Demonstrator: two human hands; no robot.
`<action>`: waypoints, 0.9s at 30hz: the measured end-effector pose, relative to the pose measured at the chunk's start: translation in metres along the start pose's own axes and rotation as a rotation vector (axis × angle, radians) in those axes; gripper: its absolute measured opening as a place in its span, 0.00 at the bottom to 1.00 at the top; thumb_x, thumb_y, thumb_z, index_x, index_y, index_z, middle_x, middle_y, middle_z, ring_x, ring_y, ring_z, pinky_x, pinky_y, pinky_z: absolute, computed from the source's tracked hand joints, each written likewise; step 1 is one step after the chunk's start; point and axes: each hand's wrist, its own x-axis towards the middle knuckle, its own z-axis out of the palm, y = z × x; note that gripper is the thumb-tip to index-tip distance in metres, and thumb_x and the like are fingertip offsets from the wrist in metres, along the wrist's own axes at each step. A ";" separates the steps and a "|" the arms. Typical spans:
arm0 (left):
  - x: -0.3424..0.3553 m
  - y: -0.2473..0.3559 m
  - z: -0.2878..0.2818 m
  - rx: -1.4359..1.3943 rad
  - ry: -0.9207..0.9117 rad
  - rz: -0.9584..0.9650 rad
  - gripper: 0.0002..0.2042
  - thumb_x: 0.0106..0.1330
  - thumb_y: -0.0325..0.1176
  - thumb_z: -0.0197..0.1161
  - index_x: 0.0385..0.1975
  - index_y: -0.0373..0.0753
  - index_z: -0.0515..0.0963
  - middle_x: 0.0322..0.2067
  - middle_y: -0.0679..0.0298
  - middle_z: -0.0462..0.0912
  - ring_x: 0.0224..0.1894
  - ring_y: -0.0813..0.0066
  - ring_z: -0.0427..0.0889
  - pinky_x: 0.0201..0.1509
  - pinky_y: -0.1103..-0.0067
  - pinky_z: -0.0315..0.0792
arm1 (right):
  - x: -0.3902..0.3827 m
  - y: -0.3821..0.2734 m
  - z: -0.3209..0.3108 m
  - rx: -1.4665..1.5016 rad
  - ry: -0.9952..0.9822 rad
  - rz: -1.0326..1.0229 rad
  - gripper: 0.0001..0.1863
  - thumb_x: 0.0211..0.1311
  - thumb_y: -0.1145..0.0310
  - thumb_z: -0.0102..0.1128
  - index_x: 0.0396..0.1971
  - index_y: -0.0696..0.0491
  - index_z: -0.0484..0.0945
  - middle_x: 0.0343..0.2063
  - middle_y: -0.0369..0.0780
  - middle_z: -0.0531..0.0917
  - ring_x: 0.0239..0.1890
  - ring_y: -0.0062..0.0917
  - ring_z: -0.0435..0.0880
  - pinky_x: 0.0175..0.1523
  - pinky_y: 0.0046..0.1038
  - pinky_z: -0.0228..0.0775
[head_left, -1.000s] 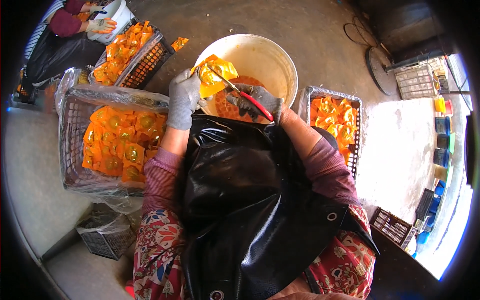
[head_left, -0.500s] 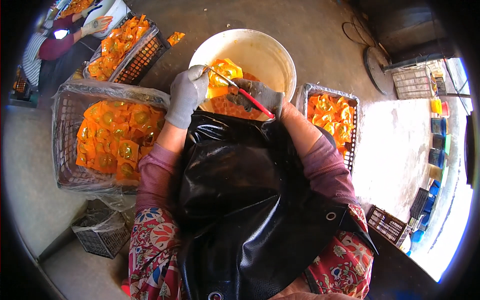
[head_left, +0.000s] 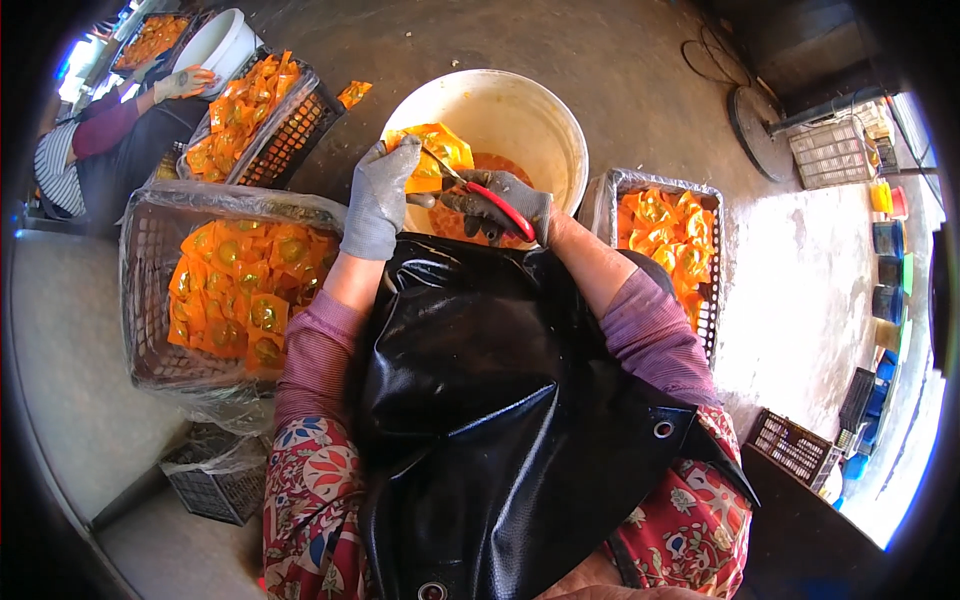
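Note:
My left hand point(head_left: 380, 195), in a grey glove, is closed on the edge of an orange and gold packet point(head_left: 440, 148). My right hand point(head_left: 505, 205), gloved too, grips red-handled scissors point(head_left: 500, 208). Their metal blades point up and left, up against the packet. Both hands are over the near side of a large white tub point(head_left: 545, 125). Orange-brown contents point(head_left: 500, 165) lie in its bottom, partly hidden by my hands. At my left stands a plastic-lined crate point(head_left: 145, 330) of orange packets point(head_left: 240, 280); a smaller crate point(head_left: 716, 270) at my right holds more orange packets point(head_left: 665, 235).
Beyond the left crate stands a black crate point(head_left: 295, 130) heaped with packets, one loose packet point(head_left: 354, 94) beside it. A person point(head_left: 90, 150) works at a white bucket point(head_left: 225, 45). A dark crate point(head_left: 225, 480) sits low left; a round metal base point(head_left: 755, 135) stands far right.
The scissors have turned a little and their blades now meet the packet, which has shifted slightly left. The whole view has shifted slightly.

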 end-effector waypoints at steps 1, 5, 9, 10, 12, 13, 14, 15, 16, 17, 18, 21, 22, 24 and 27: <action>-0.001 0.003 0.007 0.043 0.001 -0.023 0.12 0.62 0.37 0.58 0.40 0.37 0.75 0.31 0.61 0.81 0.20 0.74 0.81 0.13 0.82 0.72 | 0.004 0.014 -0.003 0.009 0.012 0.001 0.26 0.63 0.57 0.55 0.59 0.50 0.66 0.23 0.34 0.81 0.17 0.13 0.76 0.20 0.15 0.66; 0.002 0.005 0.015 0.094 0.100 -0.076 0.07 0.63 0.36 0.57 0.35 0.40 0.75 0.27 0.62 0.80 0.14 0.75 0.76 0.10 0.84 0.68 | 0.008 0.025 -0.003 0.112 -0.083 -0.272 0.23 0.65 0.61 0.50 0.58 0.53 0.67 0.21 0.36 0.81 0.14 0.14 0.74 0.19 0.15 0.66; 0.013 -0.014 0.011 0.535 0.287 0.301 0.05 0.65 0.31 0.54 0.37 0.38 0.71 0.24 0.60 0.79 0.28 0.73 0.82 0.30 0.79 0.74 | 0.002 0.007 0.009 0.523 -0.199 -0.051 0.24 0.64 0.56 0.51 0.53 0.57 0.70 0.20 0.37 0.81 0.12 0.17 0.73 0.17 0.17 0.64; 0.015 -0.018 0.010 0.876 0.397 0.503 0.06 0.65 0.31 0.55 0.37 0.37 0.71 0.23 0.60 0.78 0.28 0.74 0.81 0.34 0.79 0.74 | 0.000 0.000 0.012 0.563 -0.171 0.089 0.25 0.64 0.53 0.52 0.52 0.58 0.70 0.19 0.37 0.81 0.11 0.17 0.72 0.16 0.16 0.63; 0.020 -0.021 0.007 0.984 0.437 0.635 0.08 0.64 0.34 0.57 0.36 0.36 0.71 0.21 0.59 0.77 0.24 0.77 0.79 0.27 0.78 0.75 | 0.011 0.015 0.000 0.433 -0.215 0.049 0.23 0.64 0.57 0.54 0.52 0.57 0.69 0.26 0.38 0.82 0.19 0.18 0.78 0.22 0.19 0.70; 0.018 -0.014 0.010 0.744 0.434 0.507 0.08 0.64 0.34 0.57 0.35 0.36 0.71 0.22 0.60 0.77 0.22 0.76 0.79 0.23 0.79 0.74 | 0.014 0.020 -0.001 0.452 -0.153 -0.036 0.21 0.64 0.61 0.54 0.53 0.56 0.69 0.32 0.40 0.81 0.27 0.20 0.80 0.29 0.21 0.73; 0.017 -0.007 0.012 0.505 0.425 0.378 0.08 0.64 0.34 0.57 0.35 0.37 0.71 0.22 0.60 0.78 0.20 0.76 0.79 0.20 0.79 0.74 | 0.020 0.030 -0.003 0.471 -0.091 -0.120 0.19 0.64 0.66 0.54 0.53 0.56 0.68 0.38 0.41 0.81 0.34 0.21 0.82 0.35 0.22 0.76; 0.019 0.003 0.010 0.345 0.441 0.286 0.07 0.64 0.34 0.55 0.34 0.37 0.71 0.22 0.61 0.78 0.16 0.74 0.77 0.13 0.80 0.71 | 0.027 0.043 -0.009 0.184 -0.023 -0.197 0.21 0.62 0.63 0.55 0.53 0.55 0.68 0.40 0.42 0.81 0.39 0.26 0.81 0.41 0.26 0.73; 0.015 0.008 0.016 0.108 0.423 0.298 0.06 0.64 0.33 0.54 0.34 0.38 0.72 0.22 0.62 0.78 0.16 0.73 0.77 0.12 0.80 0.72 | 0.035 0.059 -0.017 -0.134 0.076 -0.251 0.22 0.60 0.61 0.56 0.53 0.53 0.68 0.41 0.43 0.80 0.43 0.30 0.79 0.46 0.29 0.70; 0.014 0.011 0.010 0.086 0.512 0.278 0.06 0.64 0.33 0.54 0.34 0.38 0.72 0.23 0.62 0.78 0.16 0.73 0.77 0.12 0.80 0.72 | 0.047 0.069 -0.019 -0.431 0.167 -0.288 0.24 0.58 0.58 0.57 0.53 0.52 0.69 0.43 0.43 0.80 0.48 0.35 0.78 0.52 0.32 0.67; 0.014 0.013 0.003 0.064 0.603 0.256 0.05 0.64 0.32 0.54 0.34 0.38 0.72 0.23 0.62 0.78 0.17 0.73 0.77 0.12 0.79 0.71 | 0.041 0.061 -0.017 -0.604 0.243 -0.186 0.23 0.58 0.58 0.57 0.51 0.52 0.69 0.43 0.46 0.80 0.48 0.38 0.77 0.52 0.35 0.67; 0.024 0.009 -0.002 0.046 0.467 0.372 0.08 0.65 0.33 0.52 0.37 0.36 0.73 0.25 0.59 0.79 0.18 0.72 0.78 0.12 0.81 0.71 | 0.078 0.115 -0.034 -1.012 0.172 -0.291 0.23 0.57 0.56 0.57 0.49 0.53 0.70 0.43 0.48 0.79 0.48 0.41 0.77 0.52 0.36 0.66; 0.020 0.017 -0.004 0.064 0.338 0.398 0.10 0.67 0.35 0.50 0.38 0.35 0.72 0.26 0.57 0.80 0.19 0.71 0.79 0.12 0.82 0.70 | 0.073 0.095 -0.027 -1.153 0.132 -0.337 0.24 0.56 0.55 0.57 0.48 0.54 0.71 0.43 0.49 0.79 0.48 0.42 0.76 0.52 0.37 0.66; -0.002 0.036 0.039 0.025 0.241 0.344 0.11 0.68 0.36 0.49 0.39 0.36 0.73 0.24 0.59 0.80 0.18 0.73 0.79 0.15 0.84 0.71 | 0.050 0.059 -0.014 -0.597 0.221 -0.090 0.24 0.55 0.53 0.57 0.46 0.54 0.72 0.42 0.49 0.79 0.47 0.43 0.77 0.51 0.37 0.66; -0.018 0.062 0.107 0.143 -0.035 0.269 0.10 0.67 0.36 0.51 0.39 0.38 0.74 0.24 0.63 0.79 0.16 0.78 0.78 0.15 0.87 0.70 | 0.082 0.101 -0.024 -0.644 0.226 -0.192 0.22 0.59 0.55 0.54 0.48 0.52 0.72 0.44 0.46 0.79 0.47 0.40 0.77 0.54 0.35 0.66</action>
